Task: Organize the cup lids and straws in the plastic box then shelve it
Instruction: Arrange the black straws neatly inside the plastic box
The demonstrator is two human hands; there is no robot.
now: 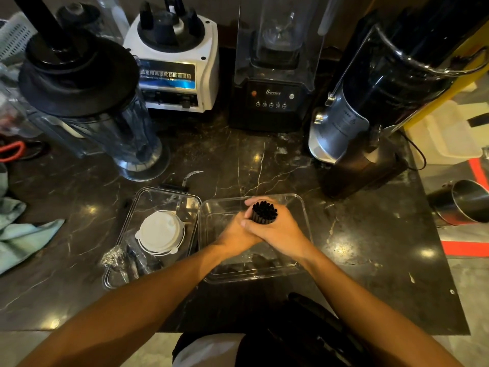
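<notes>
At centre frame, a person's left hand (pixel 234 231) and right hand (pixel 272 229) wrap together around an upright bundle of black straws (pixel 264 213), held over the clear plastic box (pixel 299 207), which looks otherwise empty. The white cup lids (pixel 161 231) sit stacked in a second clear tray (pixel 148 197) just left, beside some crumpled wrapping. By this view the sorting has barely begun; lids, straws and shelving all remain to be done.
</notes>
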